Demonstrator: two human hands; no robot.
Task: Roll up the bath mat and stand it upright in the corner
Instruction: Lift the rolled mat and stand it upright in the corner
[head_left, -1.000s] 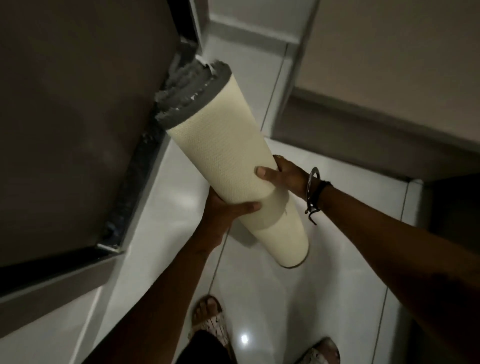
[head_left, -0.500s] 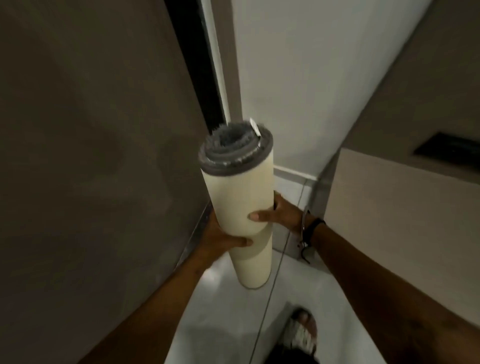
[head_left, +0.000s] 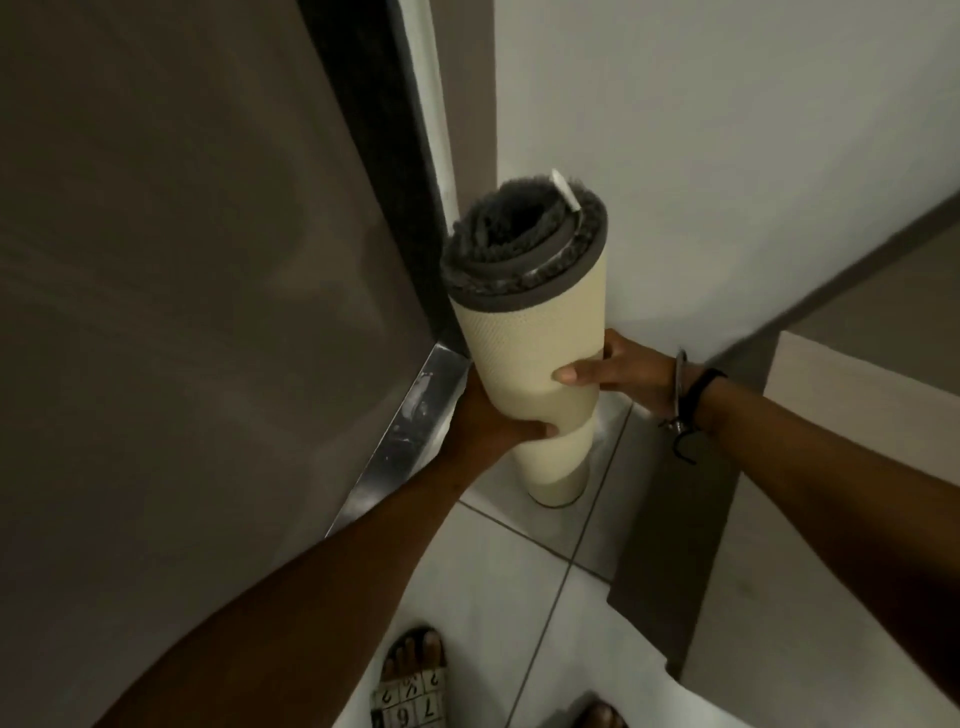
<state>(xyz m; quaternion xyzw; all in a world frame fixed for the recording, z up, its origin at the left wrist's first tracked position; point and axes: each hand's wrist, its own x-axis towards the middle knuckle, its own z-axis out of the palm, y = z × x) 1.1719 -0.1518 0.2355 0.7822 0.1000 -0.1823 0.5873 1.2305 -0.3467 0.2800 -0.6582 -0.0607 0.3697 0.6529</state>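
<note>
The rolled bath mat (head_left: 535, 332) stands nearly upright in the corner between the brown door and the white wall. Its cream backing faces outward, and grey pile with a white tag shows at the top end. Its bottom end rests on the white floor tile. My left hand (head_left: 493, 421) grips the roll low on its left side. My right hand (head_left: 613, 371) holds it from the right, thumb across the front.
A brown door (head_left: 197, 312) with a metal kick strip (head_left: 410, 436) fills the left. A white wall (head_left: 701, 156) is behind the mat. A beige cabinet (head_left: 831, 519) stands at the right. My sandalled feet (head_left: 410, 680) are on the tiled floor below.
The mat swung from tilted to nearly upright and moved forward into the corner. Its bottom end went down onto the floor. Both hands kept their grip.
</note>
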